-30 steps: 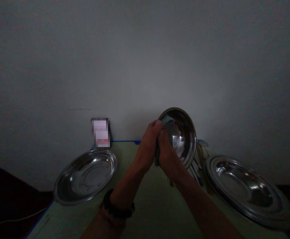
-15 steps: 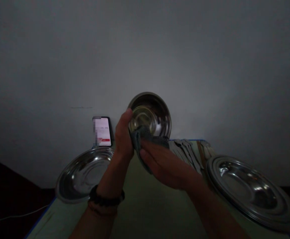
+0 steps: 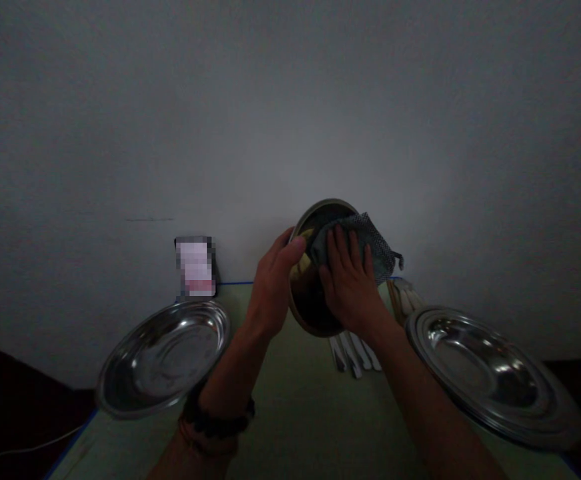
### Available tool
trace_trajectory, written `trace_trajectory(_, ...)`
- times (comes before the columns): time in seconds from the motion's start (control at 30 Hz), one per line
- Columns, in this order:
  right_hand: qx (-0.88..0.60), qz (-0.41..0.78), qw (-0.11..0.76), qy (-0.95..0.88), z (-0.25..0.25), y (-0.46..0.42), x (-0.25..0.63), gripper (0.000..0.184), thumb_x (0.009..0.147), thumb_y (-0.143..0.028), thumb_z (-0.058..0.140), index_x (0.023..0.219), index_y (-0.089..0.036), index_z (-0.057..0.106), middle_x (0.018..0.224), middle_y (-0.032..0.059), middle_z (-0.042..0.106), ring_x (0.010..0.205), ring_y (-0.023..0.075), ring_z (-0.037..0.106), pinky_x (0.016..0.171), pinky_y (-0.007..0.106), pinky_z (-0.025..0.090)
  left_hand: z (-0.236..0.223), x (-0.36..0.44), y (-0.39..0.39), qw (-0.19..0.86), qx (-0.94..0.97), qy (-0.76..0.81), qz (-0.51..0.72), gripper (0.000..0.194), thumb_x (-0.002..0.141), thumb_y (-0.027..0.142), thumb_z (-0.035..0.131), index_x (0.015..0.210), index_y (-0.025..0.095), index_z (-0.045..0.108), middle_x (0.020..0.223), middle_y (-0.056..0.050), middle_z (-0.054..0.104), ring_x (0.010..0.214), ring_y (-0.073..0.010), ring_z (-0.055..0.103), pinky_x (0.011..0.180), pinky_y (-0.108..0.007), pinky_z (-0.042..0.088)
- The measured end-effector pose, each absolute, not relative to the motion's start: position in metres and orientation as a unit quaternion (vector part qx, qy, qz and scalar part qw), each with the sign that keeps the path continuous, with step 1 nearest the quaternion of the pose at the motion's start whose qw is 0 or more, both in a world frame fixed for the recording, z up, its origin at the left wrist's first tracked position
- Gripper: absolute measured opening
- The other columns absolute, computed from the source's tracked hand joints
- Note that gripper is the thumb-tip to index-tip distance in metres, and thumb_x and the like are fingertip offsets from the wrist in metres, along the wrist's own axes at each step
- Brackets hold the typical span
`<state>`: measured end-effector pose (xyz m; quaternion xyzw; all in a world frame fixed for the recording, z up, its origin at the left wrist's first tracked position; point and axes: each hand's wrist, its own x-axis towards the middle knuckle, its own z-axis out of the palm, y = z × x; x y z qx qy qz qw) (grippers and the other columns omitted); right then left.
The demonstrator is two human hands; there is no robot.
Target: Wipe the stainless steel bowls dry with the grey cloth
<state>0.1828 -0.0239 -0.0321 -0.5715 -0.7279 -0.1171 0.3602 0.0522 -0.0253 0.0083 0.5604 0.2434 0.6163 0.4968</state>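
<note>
A shiny metal bowl [image 3: 315, 293] is held up over the table, tilted with its inside partly facing me. My left hand [image 3: 273, 283] grips its left rim, the thumb on the inner side and the fingers behind. A grey-green cloth [image 3: 378, 247] with a speckled side and a small loop lies against the bowl's inside and right rim. My right hand [image 3: 348, 280] presses on this cloth, palm down, its fingers stretched over it. Part of the bowl's inside is hidden by the cloth and that hand.
On the left stands a wide metal basin [image 3: 170, 360]; a phone [image 3: 195, 267] leans on the wall behind it. Several metal utensils [image 3: 353, 353] lie beneath the bowl. Stacked metal plates [image 3: 490, 373] sit at the right of the green table [image 3: 295, 420].
The bowl has come lower and to the right, and its opening has turned. My right hand and the cloth have moved up and right, fingers now spread across the cloth.
</note>
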Motion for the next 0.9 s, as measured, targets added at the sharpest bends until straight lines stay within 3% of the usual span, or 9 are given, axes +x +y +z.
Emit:
trace_trajectory(0.17,-0.482,0.044,0.411,-0.773,-0.022,-0.034,0.166,0.065,0.099,-0.037,0.02,0.152,-0.011,-0.007,0.161,0.0117,-0.006,0.145,0.0255,-0.013,0.119,0.054,0.004,0.001,0.057,-0.022,0.506,0.544,0.237,0.626,0.032,0.08,0.047,0.059,0.086,0.02,0.073,0.102,-0.003,0.073,0.115,-0.0252,0.058,0.103,-0.036,0.041)
trace_trajectory(0.27,-0.367,0.146,0.39,-0.832,-0.015,-0.046,0.16,0.064,0.099,-0.036,0.023,0.152,-0.018,-0.009,0.161,0.0085,-0.002,0.146,0.0226,-0.008,0.119,0.052,0.007,0.006,0.052,-0.022,0.519,0.491,0.259,0.65,0.026,0.077,0.045,0.062,0.073,0.02,0.07,0.077,0.0,0.071,0.091,-0.0212,0.065,0.09,-0.033,0.05)
trace_trajectory(0.37,-0.285,0.205,0.331,-0.876,-0.004,-0.058,0.162,0.064,0.098,-0.034,0.031,0.153,-0.019,0.001,0.161,0.0084,0.009,0.147,0.0203,0.004,0.12,0.046,0.015,0.015,0.047,-0.023,0.508,0.416,0.285,0.698,0.023,0.074,0.04,0.065,0.061,0.021,0.064,0.058,0.004,0.059,0.064,-0.0154,0.06,0.071,-0.028,0.053)
trace_trajectory(0.43,-0.278,0.224,0.302,-0.884,0.002,-0.064,0.165,0.063,0.098,-0.034,0.034,0.152,-0.017,0.008,0.16,0.0101,0.016,0.147,0.0204,0.013,0.119,0.044,0.02,0.02,0.044,-0.023,0.485,0.396,0.291,0.723,0.022,0.074,0.038,0.065,0.061,0.021,0.062,0.057,0.004,0.058,0.06,-0.0141,0.057,0.065,-0.027,0.052)
trace_trajectory(0.53,-0.293,0.179,0.285,-0.895,0.004,-0.07,0.165,0.069,0.093,-0.034,0.049,0.15,-0.012,0.019,0.155,0.0149,0.029,0.142,0.0242,0.029,0.116,0.044,0.029,0.022,0.041,-0.019,0.464,0.376,0.283,0.751,0.02,0.077,0.036,0.062,0.065,0.02,0.066,0.061,0.003,0.061,0.065,-0.0148,0.06,0.066,-0.026,0.051)
trace_trajectory(0.63,-0.334,0.096,0.272,-0.897,0.002,-0.07,0.162,0.062,0.088,-0.017,0.053,0.145,-0.009,0.031,0.146,0.0167,0.044,0.134,0.0262,0.043,0.111,0.044,0.037,0.023,0.036,-0.012,0.459,0.357,0.25,0.774,0.021,0.082,0.032,0.056,0.07,0.02,0.068,0.065,0.003,0.065,0.069,-0.0143,0.062,0.07,-0.025,0.051)
trace_trajectory(0.73,-0.375,0.056,0.26,-0.888,0.004,-0.067,0.164,0.049,0.087,-0.004,0.044,0.135,-0.014,0.048,0.136,0.0118,0.057,0.125,0.0241,0.052,0.105,0.044,0.041,0.026,0.031,-0.006,0.468,0.379,0.214,0.769,0.026,0.085,0.03,0.05,0.072,0.019,0.07,0.069,0.001,0.068,0.069,-0.0139,0.063,0.072,-0.025,0.052)
trace_trajectory(0.9,-0.37,0.01,0.278,-0.887,0.013,-0.064,0.181,0.04,0.087,-0.006,0.05,0.123,-0.02,0.06,0.127,0.0044,0.064,0.119,0.0202,0.056,0.105,0.039,0.041,0.033,0.023,-0.009,0.484,0.419,0.196,0.743,0.03,0.086,0.034,0.048,0.071,0.021,0.071,0.066,0.0,0.069,0.081,-0.0194,0.067,0.075,-0.03,0.055)
